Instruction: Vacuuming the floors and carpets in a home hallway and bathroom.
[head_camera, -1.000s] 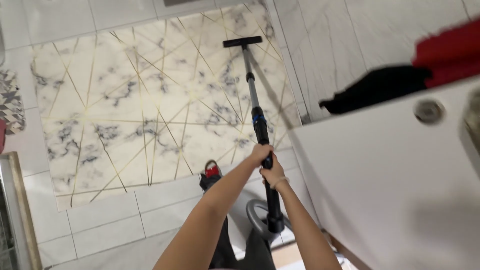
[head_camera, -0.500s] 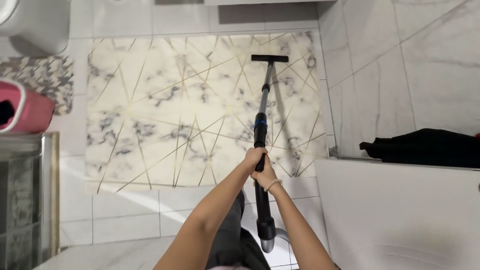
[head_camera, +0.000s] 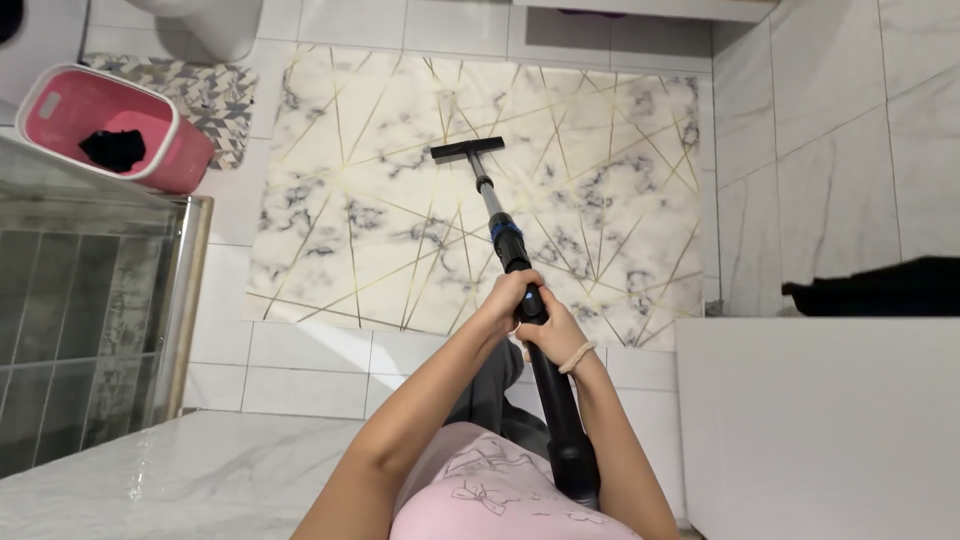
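A big marble mat (head_camera: 380, 200) lay on the floor. The vacuum wand (head_camera: 515, 270) reached over it, its flat head (head_camera: 467, 149) resting near the mat's middle. Both arms stretched forward. The left hand (head_camera: 508, 298) and right hand (head_camera: 548, 335) wrapped tight around the wand, touching each other near the mat's front edge.

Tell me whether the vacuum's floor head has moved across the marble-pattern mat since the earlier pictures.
Yes. The floor head sat near the marble-pattern mat's right edge earlier; now it lies nearer the mat's middle, further left.
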